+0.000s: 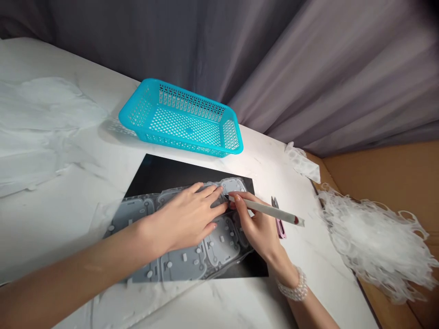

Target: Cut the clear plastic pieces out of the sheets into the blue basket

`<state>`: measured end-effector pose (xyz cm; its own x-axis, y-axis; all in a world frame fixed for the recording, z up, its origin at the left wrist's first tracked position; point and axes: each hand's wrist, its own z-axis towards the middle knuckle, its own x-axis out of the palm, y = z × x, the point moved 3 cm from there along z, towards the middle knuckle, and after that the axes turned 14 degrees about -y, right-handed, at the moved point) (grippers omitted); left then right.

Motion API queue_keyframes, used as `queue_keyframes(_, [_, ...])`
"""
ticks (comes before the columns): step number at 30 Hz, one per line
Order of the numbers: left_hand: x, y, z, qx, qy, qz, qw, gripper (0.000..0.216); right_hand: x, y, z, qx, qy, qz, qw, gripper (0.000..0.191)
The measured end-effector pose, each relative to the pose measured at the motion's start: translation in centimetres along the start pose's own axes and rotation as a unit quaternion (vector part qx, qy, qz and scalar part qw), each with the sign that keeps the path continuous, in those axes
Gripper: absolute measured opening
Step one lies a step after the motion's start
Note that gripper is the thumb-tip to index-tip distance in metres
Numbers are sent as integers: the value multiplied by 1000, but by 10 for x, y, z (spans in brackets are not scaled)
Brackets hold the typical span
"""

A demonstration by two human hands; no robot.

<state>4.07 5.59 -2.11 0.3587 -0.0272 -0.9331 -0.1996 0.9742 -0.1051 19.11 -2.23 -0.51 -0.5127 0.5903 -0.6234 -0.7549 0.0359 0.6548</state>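
Note:
My left hand [192, 214] lies flat with fingers spread on a clear, floppy sheet [185, 267] of moulded pieces. The sheet bears rounded grey-white panels with small raised bumps. In my right hand [257, 224], a slim white pen-shaped tool [274, 211] is pinched like a pen. Its dark pointed tip meets the sheet just beside my left fingertips; whether it is a blade or a nib I cannot tell. Under the sheet is a black mat [178, 171], and the sheet overhangs its front and left edges. Pink-handled snips [280, 226] lie beyond my right hand.
A blue perforated plastic basket [185, 148] stands behind the mat. Filmy white plastic [44, 123] is heaped at left. At right, a cardboard box [387, 169] holds a tangle of clear plastic scraps [380, 242]. A grey curtain [192, 41] hangs behind the table.

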Motion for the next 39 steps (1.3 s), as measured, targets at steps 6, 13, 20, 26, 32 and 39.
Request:
queue_keyframes(6, [-1,0,1,8,5,7,1000,47,6,4,2,-51,-4,-29,998,20])
queue_keyframes(13, [0,4,0,9,-6,16,1000,52,4,18,1,-90,-3,-50,995,19])
queue_keyframes(20, [-1,4,1,19,-2,18,1000,49,3,13,-17,-153,11,-97,983,19])
queue_keyframes(26, [0,3,0,21,-22,34,999,48,18,2,-19,-264,11,-182,947,26])
queue_keyframes(32, [4,4,-3,18,-10,39,999,50,21,4,-21,-267,48,-220,937,33])
queue_keyframes(39, [10,10,-8,41,-25,37,998,53,18,-4,-34,-192,14,-160,968,35])
